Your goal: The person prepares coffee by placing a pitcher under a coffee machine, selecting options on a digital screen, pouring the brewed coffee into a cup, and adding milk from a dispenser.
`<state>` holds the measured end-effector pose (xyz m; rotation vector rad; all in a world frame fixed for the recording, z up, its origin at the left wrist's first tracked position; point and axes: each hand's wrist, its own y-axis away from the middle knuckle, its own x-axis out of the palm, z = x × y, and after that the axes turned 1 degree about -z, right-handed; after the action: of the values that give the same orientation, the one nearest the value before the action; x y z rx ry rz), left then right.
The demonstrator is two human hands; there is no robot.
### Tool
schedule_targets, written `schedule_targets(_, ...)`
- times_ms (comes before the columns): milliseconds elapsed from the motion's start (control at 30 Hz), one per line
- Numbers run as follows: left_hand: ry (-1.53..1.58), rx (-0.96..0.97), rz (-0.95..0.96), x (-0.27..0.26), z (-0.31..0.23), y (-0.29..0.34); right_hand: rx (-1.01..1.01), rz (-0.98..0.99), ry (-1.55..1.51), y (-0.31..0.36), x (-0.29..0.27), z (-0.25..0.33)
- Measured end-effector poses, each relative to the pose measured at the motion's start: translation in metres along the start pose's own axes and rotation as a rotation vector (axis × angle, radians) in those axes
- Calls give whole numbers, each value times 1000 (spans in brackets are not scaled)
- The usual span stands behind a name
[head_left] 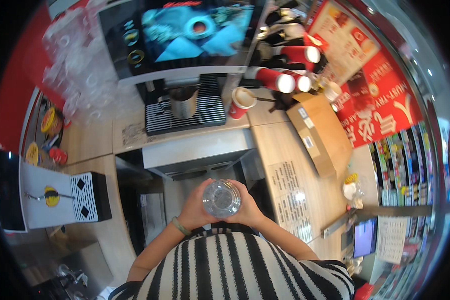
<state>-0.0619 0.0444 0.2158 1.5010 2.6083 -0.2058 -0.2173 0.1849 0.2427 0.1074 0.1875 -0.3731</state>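
Note:
A clear, round-mouthed cup (221, 199) sits between my two hands in front of my body, its open rim facing up. My left hand (197, 205) wraps its left side, with a pale green bangle on that wrist. Around the opposite side curl the fingers of my right hand (246, 205). What the cup holds, if anything, I cannot make out. Beyond it, an open drawer (197, 152) juts from beneath the counter. Above that stands a coffee machine (180, 70) with a lit screen, and a metal pitcher (184, 107) rests on its slatted drip tray (212, 112).
A red paper cup (242, 102) stands right of the drip tray. Stacked clear plastic cups (82, 75) fill the far left. A white dispenser (50, 192) occupies the left counter. On the right lie a cardboard box (320, 135) and red cup stacks (280, 80).

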Motion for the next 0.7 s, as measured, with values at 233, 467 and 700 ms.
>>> schedule_targets(233, -208, -14, 379, 67, -67, -49, 35, -412, 181, 77, -49, 17)
schedule_targets(467, -242, 176, 388, 150, -68, -66, 6, -761, 225, 121, -96, -27)
schedule_targets(700, -187, 176, 406, 215, -44, -92, 13, -957, 278, 129, -137, -61)
